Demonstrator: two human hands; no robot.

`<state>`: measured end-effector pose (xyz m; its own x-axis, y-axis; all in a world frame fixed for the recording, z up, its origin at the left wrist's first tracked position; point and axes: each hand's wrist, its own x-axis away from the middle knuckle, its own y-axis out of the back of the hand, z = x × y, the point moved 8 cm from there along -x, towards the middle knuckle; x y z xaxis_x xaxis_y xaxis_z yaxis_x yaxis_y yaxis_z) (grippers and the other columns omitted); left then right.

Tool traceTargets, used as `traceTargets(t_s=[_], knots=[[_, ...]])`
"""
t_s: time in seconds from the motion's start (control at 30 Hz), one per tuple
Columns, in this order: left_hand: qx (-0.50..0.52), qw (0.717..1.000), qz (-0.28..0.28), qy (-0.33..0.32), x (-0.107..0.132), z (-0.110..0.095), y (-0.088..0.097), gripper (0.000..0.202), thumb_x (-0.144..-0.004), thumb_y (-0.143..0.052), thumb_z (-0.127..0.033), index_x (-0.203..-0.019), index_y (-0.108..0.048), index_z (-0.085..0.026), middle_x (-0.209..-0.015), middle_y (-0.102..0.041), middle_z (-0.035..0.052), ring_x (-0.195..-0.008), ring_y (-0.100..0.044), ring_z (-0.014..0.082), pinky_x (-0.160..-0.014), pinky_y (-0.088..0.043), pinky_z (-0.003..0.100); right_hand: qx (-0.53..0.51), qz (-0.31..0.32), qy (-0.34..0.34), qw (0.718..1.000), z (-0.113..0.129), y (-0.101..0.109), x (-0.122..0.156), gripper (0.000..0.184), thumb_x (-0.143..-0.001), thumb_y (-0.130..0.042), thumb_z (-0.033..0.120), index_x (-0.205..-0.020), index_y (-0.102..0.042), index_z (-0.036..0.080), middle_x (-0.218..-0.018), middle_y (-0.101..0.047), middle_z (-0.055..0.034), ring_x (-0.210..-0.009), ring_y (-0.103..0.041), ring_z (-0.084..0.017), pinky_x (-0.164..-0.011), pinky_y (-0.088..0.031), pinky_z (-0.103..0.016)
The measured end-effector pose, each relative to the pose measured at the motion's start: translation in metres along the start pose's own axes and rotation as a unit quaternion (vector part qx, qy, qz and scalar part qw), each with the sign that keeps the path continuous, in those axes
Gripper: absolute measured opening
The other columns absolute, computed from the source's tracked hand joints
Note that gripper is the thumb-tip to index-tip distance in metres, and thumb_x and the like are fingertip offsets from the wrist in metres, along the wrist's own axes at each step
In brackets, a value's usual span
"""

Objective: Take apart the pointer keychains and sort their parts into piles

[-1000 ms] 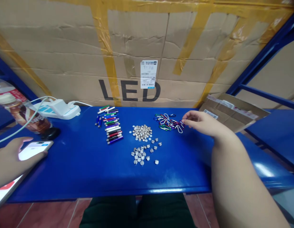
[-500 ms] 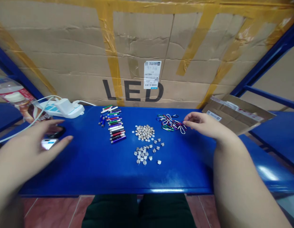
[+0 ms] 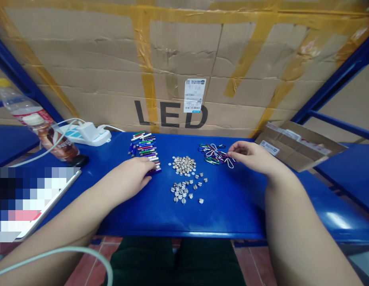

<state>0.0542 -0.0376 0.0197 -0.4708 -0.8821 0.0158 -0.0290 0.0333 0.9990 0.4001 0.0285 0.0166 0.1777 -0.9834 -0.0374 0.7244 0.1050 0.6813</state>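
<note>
2 hands, grip unclear in each: your left hand lies over the near end of the penlight rows; your right hand, fingers narrowly curled, touches the carabiners.

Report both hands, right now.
Left hand: half-closed over the end of the mini flashlights; cannot tell if gripping one.
Right hand: open, fingers curled beside the carabiners, holding nothing visible.

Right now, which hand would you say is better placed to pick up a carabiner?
Probably the right hand: its fingertips reach the edge of the coloured carabiners. The left hand rests at the small flashlights, with the silver discs between.
</note>
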Motion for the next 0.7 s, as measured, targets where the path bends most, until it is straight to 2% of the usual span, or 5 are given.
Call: traceTargets(t_s=[0.13,0.4,0.5,0.6,0.7], knots=[[-0.040,0.998,0.043,0.013,-0.009,-0.003,-0.005,0.024,-0.091,-0.055,-0.018,-0.107,-0.073,-0.017,-0.114,-0.075,0.0143,-0.106,-0.071,0.0348,-0.091,-0.055,0.046,-0.004,0.004,0.010,1.000,-0.001,-0.002,-0.001,0.031,-0.080,-0.071,0.052,-0.089,-0.063,0.023,-0.076,-0.071,-0.0035,-0.072,-0.065,-0.021,-0.068,-0.051,-0.034],[0.016,0.999,0.025,0.037,0.003,-0.016,-0.009,0.014,-0.094,-0.062,-0.031,-0.101,-0.068,-0.019,-0.107,-0.073,0.0110,-0.095,-0.071,0.0311,-0.081,-0.055,0.042,-0.006,0.000,0.032,0.999,0.000,-0.004,-0.003,0.033,-0.081,-0.070,0.053,-0.090,-0.065,0.022,-0.077,-0.072,-0.0034,-0.069,-0.065,-0.019,-0.064,-0.051,-0.032],[0.065,0.997,0.005,0.031,0.006,-0.018,-0.010,0.013,-0.092,-0.059,-0.020,-0.102,-0.067,-0.021,-0.112,-0.070,0.0090,-0.098,-0.071,0.0289,-0.085,-0.054,0.042,-0.009,0.000,0.043,0.999,0.001,-0.005,-0.003,0.031,-0.082,-0.070,0.052,-0.090,-0.065,0.022,-0.077,-0.071,-0.0032,-0.068,-0.065,-0.019,-0.063,-0.051,-0.031],[0.150,0.987,-0.011,0.047,0.008,-0.019,-0.005,0.021,-0.087,-0.059,-0.019,-0.107,-0.065,-0.022,-0.113,-0.069,0.0082,-0.085,-0.070,0.0242,-0.077,-0.055,0.039,-0.009,-0.001,0.050,0.999,0.001,-0.007,-0.003,0.030,-0.082,-0.071,0.051,-0.090,-0.065,0.022,-0.077,-0.071,-0.0031,-0.067,-0.064,-0.018,-0.061,-0.050,-0.031],[0.319,0.945,-0.037,0.059,0.009,-0.025,0.003,0.032,-0.083,-0.061,-0.023,-0.114,-0.062,-0.022,-0.112,-0.068,0.0076,-0.076,-0.068,0.0190,-0.069,-0.057,0.035,0.003,-0.007,0.058,0.998,0.004,-0.008,-0.003,0.029,-0.082,-0.071,0.050,-0.090,-0.065,0.022,-0.077,-0.071,-0.0031,-0.066,-0.063,-0.018,-0.060,-0.049,-0.030]])
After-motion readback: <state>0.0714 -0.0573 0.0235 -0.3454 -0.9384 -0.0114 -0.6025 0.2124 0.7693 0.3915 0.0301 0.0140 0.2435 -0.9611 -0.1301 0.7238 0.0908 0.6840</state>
